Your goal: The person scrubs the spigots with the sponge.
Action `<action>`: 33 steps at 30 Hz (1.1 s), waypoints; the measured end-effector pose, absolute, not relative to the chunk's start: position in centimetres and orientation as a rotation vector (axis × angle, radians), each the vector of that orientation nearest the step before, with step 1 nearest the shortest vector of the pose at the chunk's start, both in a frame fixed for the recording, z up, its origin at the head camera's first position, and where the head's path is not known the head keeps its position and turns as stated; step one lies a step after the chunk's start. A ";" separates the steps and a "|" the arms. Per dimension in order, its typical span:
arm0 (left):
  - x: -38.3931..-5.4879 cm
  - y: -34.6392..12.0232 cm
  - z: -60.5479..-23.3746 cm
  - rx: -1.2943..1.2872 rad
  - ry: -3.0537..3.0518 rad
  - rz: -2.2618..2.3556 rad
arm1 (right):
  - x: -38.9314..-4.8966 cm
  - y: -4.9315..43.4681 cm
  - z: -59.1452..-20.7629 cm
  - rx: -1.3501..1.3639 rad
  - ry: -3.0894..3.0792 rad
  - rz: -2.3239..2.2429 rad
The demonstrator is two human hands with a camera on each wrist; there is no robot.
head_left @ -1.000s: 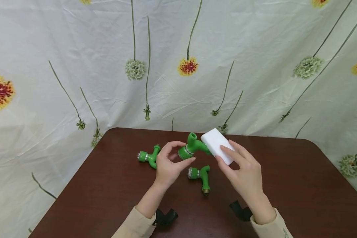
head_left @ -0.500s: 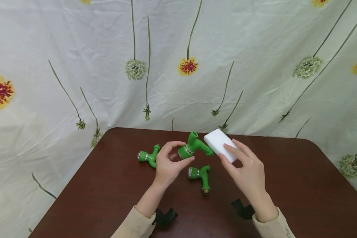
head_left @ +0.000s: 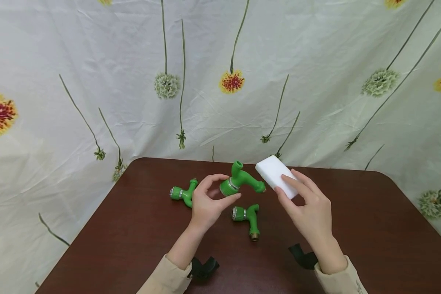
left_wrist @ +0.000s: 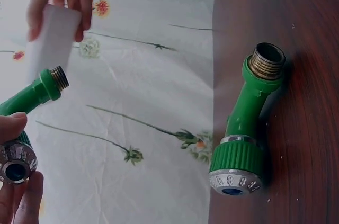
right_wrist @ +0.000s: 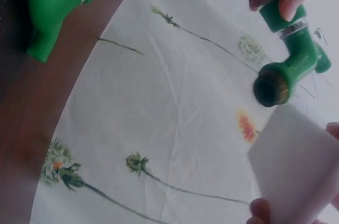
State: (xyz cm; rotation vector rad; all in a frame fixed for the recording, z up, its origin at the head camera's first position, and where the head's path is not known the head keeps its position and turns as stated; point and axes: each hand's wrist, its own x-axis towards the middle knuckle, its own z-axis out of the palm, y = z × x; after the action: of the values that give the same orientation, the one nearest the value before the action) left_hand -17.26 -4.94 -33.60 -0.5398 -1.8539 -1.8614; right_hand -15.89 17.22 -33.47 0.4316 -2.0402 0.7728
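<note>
Currently, left hand (head_left: 207,206): thumb and fingers curve to either side of the green tap's ribbed knob (head_left: 229,187), pinching it.
Green tap (head_left: 245,178): held up above the table by that knob, near the table's far edge in the head view; its short spout (head_left: 237,165) points up, and its threaded end (left_wrist: 62,78) points across toward the other hand.
Right hand (head_left: 310,208): pinches a white sponge block between the thumb and the fingers, the fingers lying along its near side.
White sponge block (head_left: 275,173): held tilted above the table, just beside the threaded end; the head view shows a narrow gap between them.
Nearer tap (head_left: 252,220): lies on the table between the two forearms, knob to the left, brass thread toward the person.
Farther tap (head_left: 187,194): lies to the left, just beyond the left hand, which hides part of it; its knob also faces left, with a silver-coloured end.
Table (head_left: 367,228): dark reddish-brown, with rounded far corners.
Cloth (head_left: 316,49): hangs behind the table, pale and creased, printed with long stems, yellow-and-red blooms and whitish round flower heads.
Sleeves (head_left: 169,275): beige, covering both forearms to just below the wrists.
Dark curved pieces (head_left: 206,268): one beside each wrist; what they are cannot be told.
</note>
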 end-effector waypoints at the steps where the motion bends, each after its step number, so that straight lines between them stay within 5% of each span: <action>1: -17.2 -4.9 -33.6 -0.539 -1.856 -1.863 | -15.8 17.2 -33.4 0.453 -2.024 0.794; 33: -19.4 -5.4 -36.1 -0.557 -1.748 -1.924 | -15.9 17.3 -33.3 0.524 -1.999 0.769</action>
State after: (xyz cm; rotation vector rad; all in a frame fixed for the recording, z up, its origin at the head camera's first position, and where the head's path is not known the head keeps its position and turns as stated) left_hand -19.35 -5.45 -36.05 -0.5566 -1.7483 -1.9236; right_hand -15.93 17.31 -33.31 0.5238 -1.9989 0.7692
